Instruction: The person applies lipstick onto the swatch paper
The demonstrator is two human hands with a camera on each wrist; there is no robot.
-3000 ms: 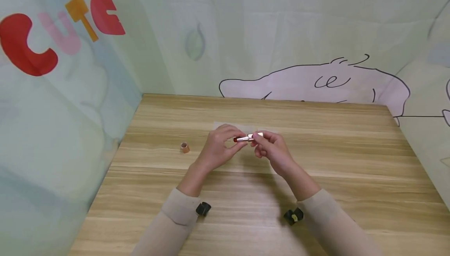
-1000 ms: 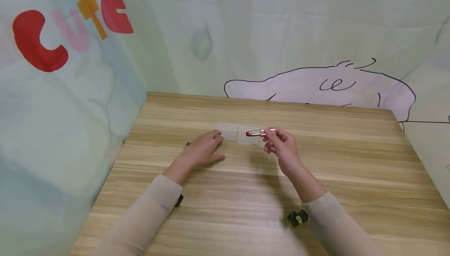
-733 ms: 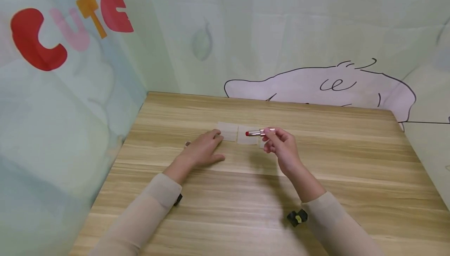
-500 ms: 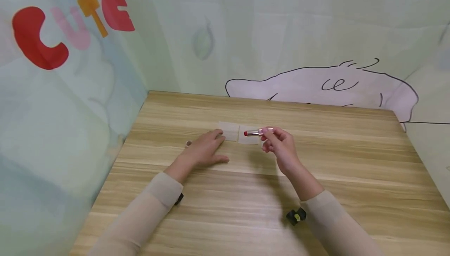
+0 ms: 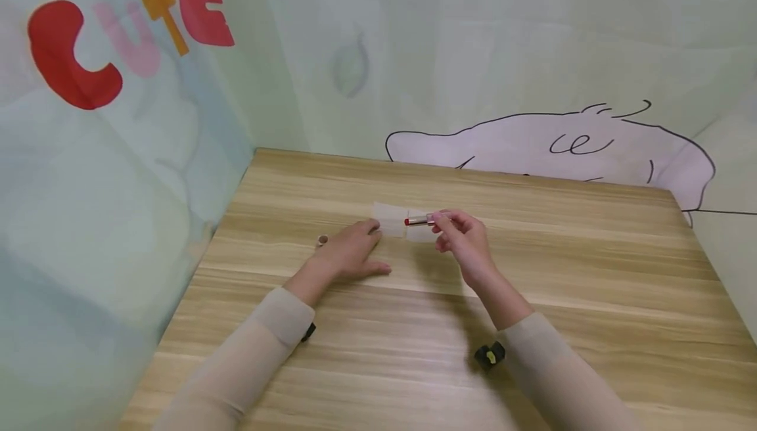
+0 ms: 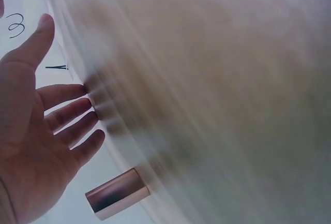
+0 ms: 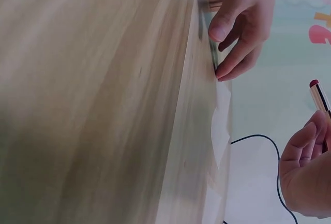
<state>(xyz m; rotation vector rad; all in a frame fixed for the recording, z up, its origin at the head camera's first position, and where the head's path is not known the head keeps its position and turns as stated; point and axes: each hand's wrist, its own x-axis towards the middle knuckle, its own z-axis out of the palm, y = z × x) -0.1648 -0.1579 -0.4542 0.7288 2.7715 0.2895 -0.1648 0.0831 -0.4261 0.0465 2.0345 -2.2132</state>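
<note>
My right hand (image 5: 464,240) pinches a lipstick (image 5: 421,220) by its base, thumb against fingers. The red tip is extended and points left, above thin white paper squares (image 5: 388,219) on the table. In the right wrist view the lipstick (image 7: 319,97) tilts with its red end up. My left hand (image 5: 349,252) lies on the table with fingers spread, its fingertips at the left edge of the paper. Just behind that hand stands the lipstick cap (image 5: 322,240), partly hidden in the head view. The left wrist view shows the cap (image 6: 118,194) as a shiny copper-coloured tube beside the little finger.
The wood-grain table (image 5: 378,378) meets printed cloth walls (image 5: 503,56) at its back and left. Black wrist mounts (image 5: 489,355) hang below both sleeves. The right hand covers part of the paper.
My left hand has left the lipstick's red end and come down beside the paper, in front of the cap. The right hand keeps the lipstick and has lately shifted slightly left.
</note>
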